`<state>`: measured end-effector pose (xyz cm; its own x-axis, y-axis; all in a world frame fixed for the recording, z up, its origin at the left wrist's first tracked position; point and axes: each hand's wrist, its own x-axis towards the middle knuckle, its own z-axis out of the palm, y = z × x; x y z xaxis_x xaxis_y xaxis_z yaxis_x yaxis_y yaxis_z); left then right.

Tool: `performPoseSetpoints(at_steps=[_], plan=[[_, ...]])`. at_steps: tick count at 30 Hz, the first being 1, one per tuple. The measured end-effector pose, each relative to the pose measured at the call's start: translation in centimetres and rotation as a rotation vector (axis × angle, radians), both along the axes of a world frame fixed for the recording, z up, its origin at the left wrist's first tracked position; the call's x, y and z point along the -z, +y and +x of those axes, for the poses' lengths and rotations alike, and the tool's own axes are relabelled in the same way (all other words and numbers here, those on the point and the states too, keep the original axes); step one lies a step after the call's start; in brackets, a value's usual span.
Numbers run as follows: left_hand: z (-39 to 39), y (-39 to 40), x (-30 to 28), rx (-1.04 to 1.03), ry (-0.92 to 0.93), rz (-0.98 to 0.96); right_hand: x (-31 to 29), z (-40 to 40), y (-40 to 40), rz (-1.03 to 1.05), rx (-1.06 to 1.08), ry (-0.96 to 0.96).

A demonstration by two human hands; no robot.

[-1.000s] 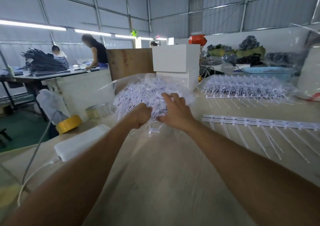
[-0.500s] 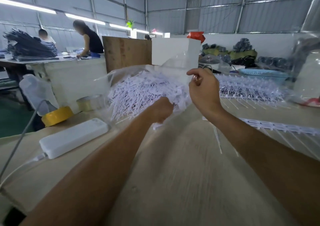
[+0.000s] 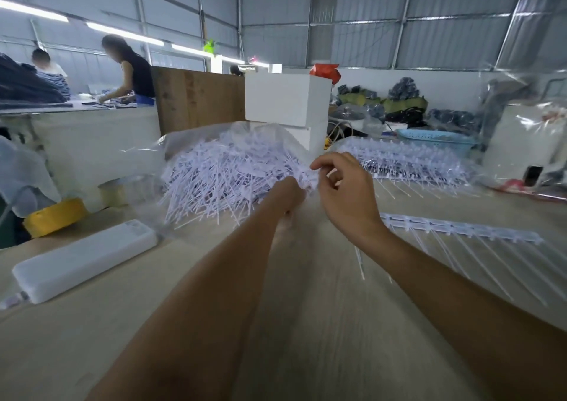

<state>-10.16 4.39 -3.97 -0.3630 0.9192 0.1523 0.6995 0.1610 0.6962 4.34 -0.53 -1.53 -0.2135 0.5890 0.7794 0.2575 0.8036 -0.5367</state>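
Left hand clenched in the ties heaped mid-frame, right hand curled by the bag, hold unclear, and one sharp tug could spill them over the table.

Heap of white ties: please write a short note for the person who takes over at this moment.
Left grip: curled at the near edge of the heap of ties; fingers hidden, hold unclear.
Right grip: fingers curled at the heap's right edge; pinch not confirmed.
Heap lies in an open clear bag on the table.
One strip of ties lies flat at right, more strips behind.
Done: many loose ties heaped.
To do: probably the strips, not yet taken apart.
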Motion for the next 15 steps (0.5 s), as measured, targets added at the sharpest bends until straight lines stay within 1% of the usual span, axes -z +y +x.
performPoseSetpoints(at_steps=[2, 3, 5, 7, 8, 9, 10, 11, 13, 14, 15], plan=[[-0.6, -1.0, -0.4, 0.014, 0.081, 0.016, 0.0, 1.4, 0.2, -0.064, 0.006, -0.058], [-0.9, -1.8, -0.5, 0.021, 0.095, 0.044, 0.1, 2.2, 0.3, -0.097, -0.007, -0.091], [-1.7, -2.9, -0.5, 0.017, 0.187, 0.101, 0.3, 3.7, 0.3, -0.122, -0.043, -0.132], [-2.0, -4.4, -0.9, -0.017, 0.365, 0.162, 0.5, 5.4, 0.4, -0.118, -0.046, -0.146], [-1.9, -5.4, -1.2, -0.066, 0.474, 0.207, 0.6, 6.3, 0.6, -0.125, -0.026, -0.156], [-1.4, -6.3, -1.6, -0.118, 0.575, 0.273, 0.6, 7.5, 0.9, -0.140, 0.008, -0.172], [-0.8, -7.3, -1.9, -0.140, 0.655, 0.383, 0.6, 8.8, 1.3, -0.165, 0.054, -0.197], [0.1, -8.2, -2.1, -0.117, 0.704, 0.493, 0.6, 10.3, 1.8, -0.193, 0.111, -0.232], [2.5, -9.8, -2.7, 0.009, 0.770, 0.674, 0.5, 13.6, 2.7, -0.240, 0.228, -0.340], [3.8, -10.1, -3.0, 0.086, 0.811, 0.710, 0.5, 15.2, 3.1, -0.266, 0.276, -0.399], [5.2, -9.8, -3.2, 0.177, 0.847, 0.686, 0.6, 16.8, 3.4, -0.295, 0.316, -0.448]])
